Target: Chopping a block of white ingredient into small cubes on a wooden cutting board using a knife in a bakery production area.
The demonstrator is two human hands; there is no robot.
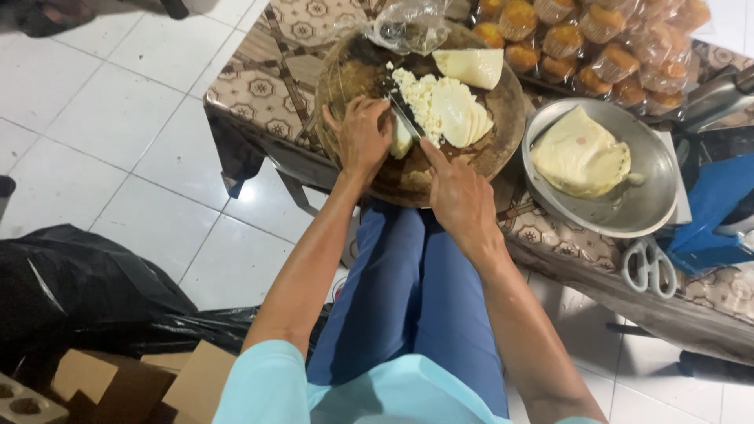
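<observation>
Right now the left hand (361, 137) lies on the round wooden board (487, 149), its fingers curled closed around a small piece of cheese (401, 140) near the board's front edge. The right hand (459, 196) is closed on the handle of a knife (404, 114), forefinger stretched along it, and the blade runs past the held piece toward the middle of the board. Beyond the blade on the board sit crumbled cheese (414, 93), a stack of cheese slices (459, 114) and a wedge (471, 67). Beside the board on the patterned table (267, 78), a metal bowl (652, 196) holds a pale lump; scissors (649, 265) lie just past the bowl.
</observation>
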